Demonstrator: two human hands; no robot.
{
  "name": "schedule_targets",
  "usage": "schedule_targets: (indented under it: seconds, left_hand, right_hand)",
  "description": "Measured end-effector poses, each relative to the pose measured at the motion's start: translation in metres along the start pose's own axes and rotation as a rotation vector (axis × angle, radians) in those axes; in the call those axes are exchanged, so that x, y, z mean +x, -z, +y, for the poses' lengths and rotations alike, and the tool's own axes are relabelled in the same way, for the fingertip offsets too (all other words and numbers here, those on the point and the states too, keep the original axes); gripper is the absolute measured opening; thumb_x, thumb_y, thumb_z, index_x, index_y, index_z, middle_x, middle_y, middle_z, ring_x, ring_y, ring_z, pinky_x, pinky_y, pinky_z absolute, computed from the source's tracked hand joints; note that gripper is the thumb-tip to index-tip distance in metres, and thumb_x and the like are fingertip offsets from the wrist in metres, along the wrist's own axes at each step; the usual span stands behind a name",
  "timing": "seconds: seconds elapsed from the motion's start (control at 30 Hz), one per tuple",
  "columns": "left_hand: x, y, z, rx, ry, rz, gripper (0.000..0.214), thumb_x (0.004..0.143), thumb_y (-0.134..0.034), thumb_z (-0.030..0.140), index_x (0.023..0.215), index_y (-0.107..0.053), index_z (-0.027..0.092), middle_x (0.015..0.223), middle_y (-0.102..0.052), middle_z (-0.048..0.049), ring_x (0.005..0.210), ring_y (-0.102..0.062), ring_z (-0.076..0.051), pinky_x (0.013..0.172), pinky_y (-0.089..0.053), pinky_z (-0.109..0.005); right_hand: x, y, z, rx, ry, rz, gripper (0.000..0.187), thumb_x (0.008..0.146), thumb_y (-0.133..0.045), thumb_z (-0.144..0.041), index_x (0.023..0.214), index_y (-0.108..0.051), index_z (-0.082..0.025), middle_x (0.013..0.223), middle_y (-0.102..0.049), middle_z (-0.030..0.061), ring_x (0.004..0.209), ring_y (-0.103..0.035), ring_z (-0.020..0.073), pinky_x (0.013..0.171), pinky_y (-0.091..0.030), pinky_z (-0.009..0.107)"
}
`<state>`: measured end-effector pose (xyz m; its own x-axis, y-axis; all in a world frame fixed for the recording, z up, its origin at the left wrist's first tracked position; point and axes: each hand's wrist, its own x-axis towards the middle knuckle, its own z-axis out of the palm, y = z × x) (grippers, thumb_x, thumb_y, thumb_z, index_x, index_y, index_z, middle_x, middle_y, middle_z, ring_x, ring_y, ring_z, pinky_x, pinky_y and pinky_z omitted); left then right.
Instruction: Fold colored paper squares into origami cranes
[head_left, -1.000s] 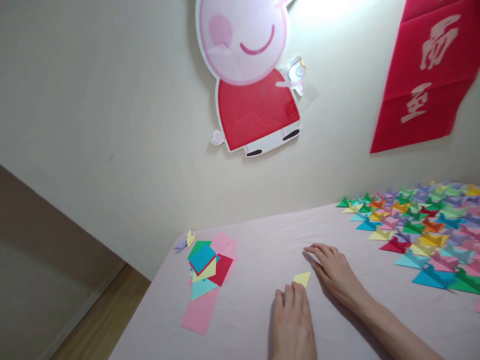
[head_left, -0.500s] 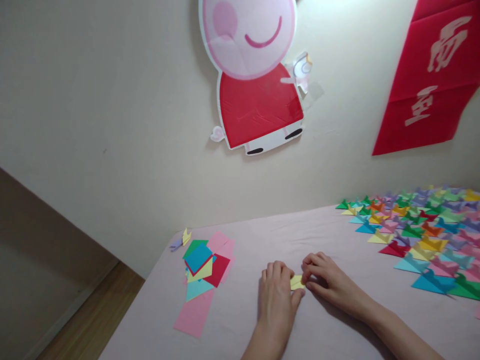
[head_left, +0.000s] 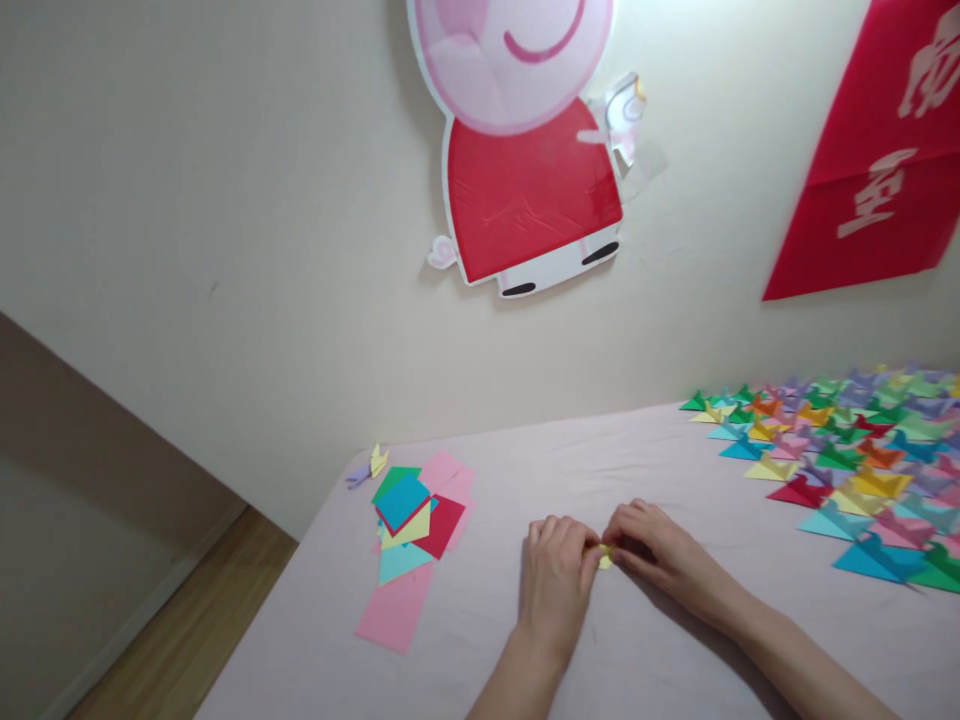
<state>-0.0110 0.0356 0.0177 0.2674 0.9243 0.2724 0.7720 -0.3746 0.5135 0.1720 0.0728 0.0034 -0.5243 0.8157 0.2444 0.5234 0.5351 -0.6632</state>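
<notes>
A small piece of folded yellow paper (head_left: 605,560) lies low over the pale pink cloth, mostly covered by fingers. My left hand (head_left: 556,585) pinches its left side between thumb and fingers. From the right, my right hand (head_left: 660,550) grips the other side with its fingertips, so the two hands almost meet. The exact folds are hidden. To the left of my hands is a loose pile of coloured paper sheets, among them a blue sheet (head_left: 401,503), a red sheet (head_left: 442,525) and a pink sheet (head_left: 396,610).
Rows of folded paper cranes (head_left: 847,490) in many colours fill the right side of the cloth-covered surface (head_left: 517,460). A yellow folded piece (head_left: 378,461) and a purple one (head_left: 358,477) sit at the far left corner. A cartoon pig cutout (head_left: 532,200) hangs on the wall behind.
My hands have drawn closer together over the yellow paper, and less of it shows. The whole view has shifted slightly.
</notes>
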Motion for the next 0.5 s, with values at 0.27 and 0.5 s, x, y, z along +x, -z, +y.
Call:
schedule_targets:
  seconds: [0.27,0.5]
  left_hand:
    - [-0.0019,-0.0015,-0.0022,0.011,0.032,0.03,0.01,0.087,-0.071,0.023,0.083,-0.062,0.022,0.09,-0.065,0.0009,0.089,-0.054,-0.021,0.079,-0.036,-0.035]
    - [-0.001,-0.0014,-0.0037,-0.011,0.047,0.075,0.009,0.09,-0.069,0.025,0.082,-0.064,0.023,0.087,-0.066,0.0014,0.087,-0.054,-0.02,0.078,-0.035,-0.035]
  right_hand:
    - [0.0011,-0.0009,-0.0029,0.01,0.054,0.028,0.018,0.096,-0.054,-0.028,0.079,-0.059,-0.022,0.08,-0.062,0.0022,0.081,-0.052,0.0206,0.075,-0.042,0.035]
    - [0.0022,-0.0014,-0.0018,-0.009,0.067,0.086,0.024,0.097,-0.053,-0.036,0.079,-0.061,-0.022,0.079,-0.063,0.0031,0.081,-0.053,0.0214,0.075,-0.043,0.036]
